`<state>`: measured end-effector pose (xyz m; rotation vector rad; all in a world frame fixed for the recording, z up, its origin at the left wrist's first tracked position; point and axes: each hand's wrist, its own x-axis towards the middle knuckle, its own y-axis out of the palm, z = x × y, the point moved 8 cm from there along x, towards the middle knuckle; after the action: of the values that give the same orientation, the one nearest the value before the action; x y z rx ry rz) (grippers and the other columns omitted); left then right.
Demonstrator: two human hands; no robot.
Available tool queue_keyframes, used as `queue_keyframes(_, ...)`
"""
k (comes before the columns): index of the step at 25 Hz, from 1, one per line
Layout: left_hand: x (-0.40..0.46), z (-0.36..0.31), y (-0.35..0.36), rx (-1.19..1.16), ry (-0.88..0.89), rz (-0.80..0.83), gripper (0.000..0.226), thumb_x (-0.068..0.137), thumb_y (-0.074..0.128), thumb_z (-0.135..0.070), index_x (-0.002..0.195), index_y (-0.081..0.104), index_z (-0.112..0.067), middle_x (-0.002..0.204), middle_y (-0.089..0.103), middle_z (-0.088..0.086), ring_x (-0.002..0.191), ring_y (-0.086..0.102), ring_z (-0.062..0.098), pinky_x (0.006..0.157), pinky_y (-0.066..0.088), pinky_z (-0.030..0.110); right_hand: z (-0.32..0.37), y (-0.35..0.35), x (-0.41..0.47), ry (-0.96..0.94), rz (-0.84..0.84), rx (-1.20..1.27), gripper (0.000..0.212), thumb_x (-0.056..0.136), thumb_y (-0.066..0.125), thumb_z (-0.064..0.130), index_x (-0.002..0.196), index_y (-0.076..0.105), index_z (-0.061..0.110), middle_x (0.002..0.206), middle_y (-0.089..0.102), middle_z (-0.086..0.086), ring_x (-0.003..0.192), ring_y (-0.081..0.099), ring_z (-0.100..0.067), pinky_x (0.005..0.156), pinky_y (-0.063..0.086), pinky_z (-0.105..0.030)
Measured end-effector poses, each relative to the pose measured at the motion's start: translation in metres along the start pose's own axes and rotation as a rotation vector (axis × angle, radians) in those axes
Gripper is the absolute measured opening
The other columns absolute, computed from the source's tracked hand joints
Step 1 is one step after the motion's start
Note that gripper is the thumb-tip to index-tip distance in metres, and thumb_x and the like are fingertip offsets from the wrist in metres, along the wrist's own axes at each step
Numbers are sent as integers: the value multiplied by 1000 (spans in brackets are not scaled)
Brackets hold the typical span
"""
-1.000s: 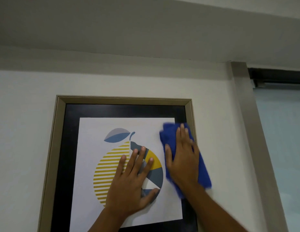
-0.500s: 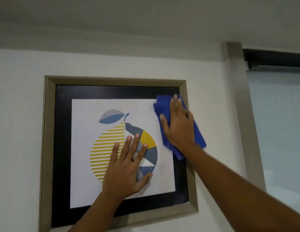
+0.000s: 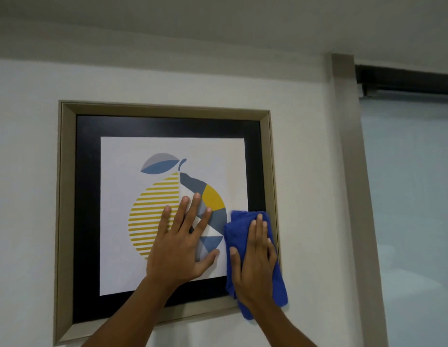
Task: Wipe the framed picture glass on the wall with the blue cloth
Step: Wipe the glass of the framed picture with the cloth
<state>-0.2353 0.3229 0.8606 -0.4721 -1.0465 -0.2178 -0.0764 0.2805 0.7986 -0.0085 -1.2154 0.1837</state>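
The square picture in its beige frame with black mount and lemon print (image 3: 167, 156) hung on the white wall (image 3: 25, 171); the left hand (image 3: 182, 244) lay flat, fingers spread, on the glass, gripping nothing, likely steadying the frame against the push. The right hand (image 3: 255, 261) pressed the folded blue cloth (image 3: 236, 229) open-palmed over the frame's lower right edge, probably to wipe that side.
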Motion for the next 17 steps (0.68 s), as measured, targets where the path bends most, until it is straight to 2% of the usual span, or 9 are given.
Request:
queue_keyframes(4, 2, 0, -1, -9, 2, -13, 87, 90, 39, -72, 158, 26, -19, 168, 16, 14, 155, 11, 34, 124, 9, 56, 30, 18, -16, 66, -18, -10, 68, 102, 23, 50, 157, 15, 11, 163, 20, -12, 149, 19, -28, 116, 25, -46)
queue_keyframes(7, -1, 2, -2, 11, 18, -7, 81, 92, 38, -66, 158, 27, -19, 168, 15, 14, 155, 11, 34, 125, 6, 54, 21, 15, -16, -125, 30, -63, 63, 103, 19, 48, 157, 13, 16, 161, 23, -10, 146, 25, -29, 115, 22, -43)
queue_keyframes(9, 0, 2, -3, 16, 20, 12, 81, 91, 42, -64, 158, 27, -19, 168, 15, 14, 155, 11, 34, 125, 8, 54, -1, 4, -9, -235, 31, -70, 61, 103, 21, 48, 155, 19, 16, 160, 22, -6, 143, 28, -27, 115, 21, -40)
queue_keyframes(12, 1, -1, -3, 10, 1, 26, 84, 89, 46, -63, 158, 27, -19, 168, 16, 14, 155, 11, 34, 124, 10, 56, -6, -4, 4, -275, 68, -11, 58, 103, 22, 47, 152, 25, 14, 159, 24, -6, 142, 32, -26, 110, 37, -46)
queue_keyframes(14, 0, -2, -2, 0, 7, 40, 84, 89, 44, -64, 158, 26, -19, 168, 16, 14, 155, 11, 35, 123, 11, 57, 8, -10, 43, -230, 35, 69, 58, 104, 25, 44, 153, 24, 15, 160, 27, -7, 145, 30, -25, 109, 38, -50)
queue_keyframes(17, 1, -1, 1, -15, 22, 45, 81, 91, 37, -66, 158, 25, -21, 168, 15, 13, 155, 12, 35, 123, 12, 59, 46, -25, 147, -214, -48, 60, 58, 102, 35, 36, 154, 26, 12, 160, 29, -6, 146, 28, -23, 113, 32, -46)
